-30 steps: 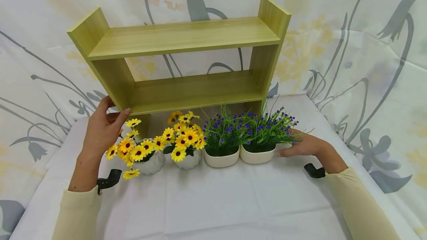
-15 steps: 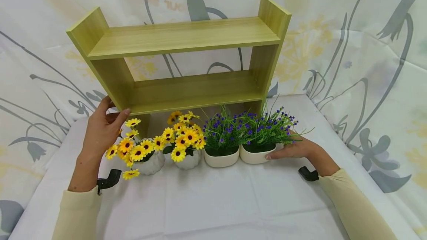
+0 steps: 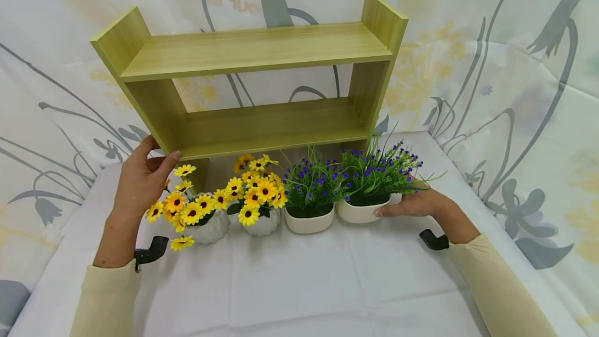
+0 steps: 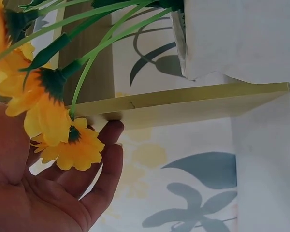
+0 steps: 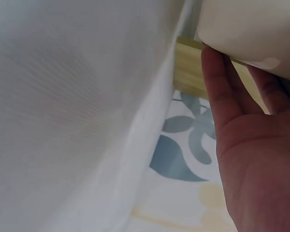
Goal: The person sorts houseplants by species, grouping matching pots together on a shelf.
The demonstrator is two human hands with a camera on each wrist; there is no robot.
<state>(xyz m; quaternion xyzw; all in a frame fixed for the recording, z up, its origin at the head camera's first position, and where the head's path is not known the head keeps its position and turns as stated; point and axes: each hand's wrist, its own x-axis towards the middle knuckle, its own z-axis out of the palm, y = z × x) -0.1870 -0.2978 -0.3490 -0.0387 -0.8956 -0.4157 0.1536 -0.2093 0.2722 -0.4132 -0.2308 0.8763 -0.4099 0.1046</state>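
Observation:
In the head view my left hand (image 3: 140,183) grips the left side panel of a wooden shelf (image 3: 262,48), thumb at the front edge and fingers behind. The left wrist view has its fingertips against the panel edge (image 4: 183,104), with yellow flowers (image 4: 75,150) hanging in front of the hand. My right hand (image 3: 416,204) holds a cream pot (image 3: 357,213) of purple-flowered artificial grass by its right side. In the right wrist view, fingers reach under that pot's base (image 5: 256,29). The pot sits slightly higher than the matching purple-flowered pot (image 3: 310,223) beside it.
Left of the cream pots stand two whitish pots of yellow artificial flowers, one leaning left (image 3: 210,230) and one upright (image 3: 263,225). All are lined up before the shelf's base. White cloth (image 3: 299,285) covers the table; a flower-printed curtain (image 3: 482,56) hangs behind.
My right hand has moved left onto the rightmost cream pot, closed on it and raised it a little, tilting it. My left hand has stayed on the shelf.

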